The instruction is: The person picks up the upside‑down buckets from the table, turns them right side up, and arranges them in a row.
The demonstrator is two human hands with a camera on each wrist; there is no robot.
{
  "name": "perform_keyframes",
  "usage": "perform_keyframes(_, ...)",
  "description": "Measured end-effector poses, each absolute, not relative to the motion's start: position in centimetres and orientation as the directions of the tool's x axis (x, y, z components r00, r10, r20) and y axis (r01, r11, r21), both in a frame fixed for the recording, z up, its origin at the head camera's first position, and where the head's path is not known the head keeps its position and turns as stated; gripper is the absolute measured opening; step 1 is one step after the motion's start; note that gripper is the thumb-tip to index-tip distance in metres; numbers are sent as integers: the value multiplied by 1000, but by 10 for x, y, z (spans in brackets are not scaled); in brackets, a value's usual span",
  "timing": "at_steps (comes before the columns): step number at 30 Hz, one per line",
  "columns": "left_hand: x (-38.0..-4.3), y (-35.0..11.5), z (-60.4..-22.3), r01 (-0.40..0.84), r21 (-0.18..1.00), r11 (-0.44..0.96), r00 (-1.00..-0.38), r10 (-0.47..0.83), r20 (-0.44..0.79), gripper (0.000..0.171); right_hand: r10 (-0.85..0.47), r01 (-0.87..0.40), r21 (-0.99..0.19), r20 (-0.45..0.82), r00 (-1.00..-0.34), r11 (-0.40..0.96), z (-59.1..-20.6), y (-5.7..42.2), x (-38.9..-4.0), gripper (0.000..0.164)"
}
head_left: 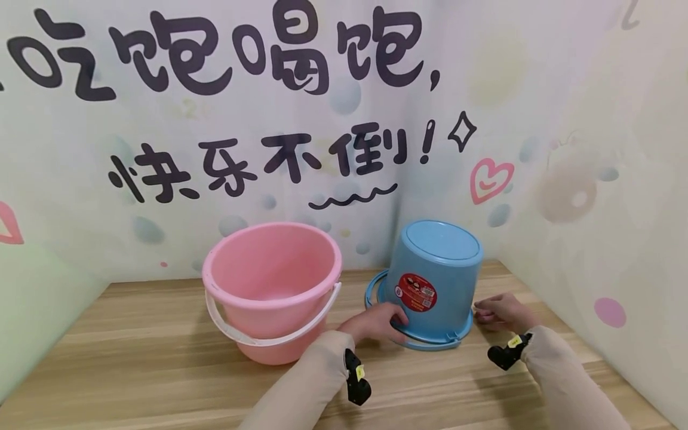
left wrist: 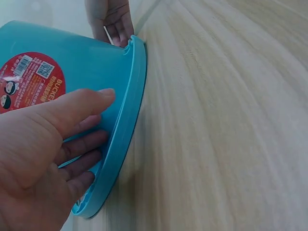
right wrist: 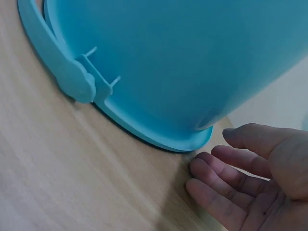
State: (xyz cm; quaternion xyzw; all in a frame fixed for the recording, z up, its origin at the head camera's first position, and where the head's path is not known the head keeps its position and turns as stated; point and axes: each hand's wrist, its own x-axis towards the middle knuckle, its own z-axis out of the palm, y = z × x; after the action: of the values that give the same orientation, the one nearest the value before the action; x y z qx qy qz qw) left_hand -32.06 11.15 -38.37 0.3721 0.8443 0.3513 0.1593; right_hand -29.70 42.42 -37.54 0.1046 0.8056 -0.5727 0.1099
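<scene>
head view: the blue bucket (head_left: 454,292) is upside down on the wooden desk (head_left: 134,352), base up, its red round label (head_left: 418,292) facing me. my left grip (head_left: 378,323) is at its near left side, low by the rim; my right grip (head_left: 502,312) is just beside its right side, low over the desk. both of my sleeves (head_left: 301,382) are beige. left of the blue one, the pink bucket (head_left: 269,321) stands upright, its white handle (head_left: 269,342) hanging across the front. behind them is a wall covering (head_left: 365,206) with black characters.

left wrist view: my left grip is loosely open, thumb out, fingers along the blue wall just above the rim, closed round nothing; whether they touch it, i cannot tell.

right wrist view: my right grip is open and holds nothing, fingers slightly bent near the rim. the blue handle (right wrist: 41,43) joins the bucket at a side pivot (right wrist: 79,86).
</scene>
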Motion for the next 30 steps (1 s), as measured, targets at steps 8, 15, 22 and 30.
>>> perform_keyframes(8, -316, 114, -390, 599, 626, 499, -657, 753, 28, 30, 40, 297, -896, -302, -953, 330, -379, 421, -298, 28)
perform_keyframes(15, -311, 119, -392, 608, 578, 544, -686, 726, 39, 22, 100, 297, -857, -282, -954, 422, -382, 419, -299, 36)
perform_keyframes(22, -308, 121, -393, 605, 551, 575, -710, 703, 46, 18, 153, 326, -818, -288, -945, 474, -384, 415, -302, 31)
perform_keyframes(30, -303, 116, -386, 628, 527, 573, -690, 723, 37, 17, 179, 334, -787, -282, -943, 519, -383, 411, -303, 27)
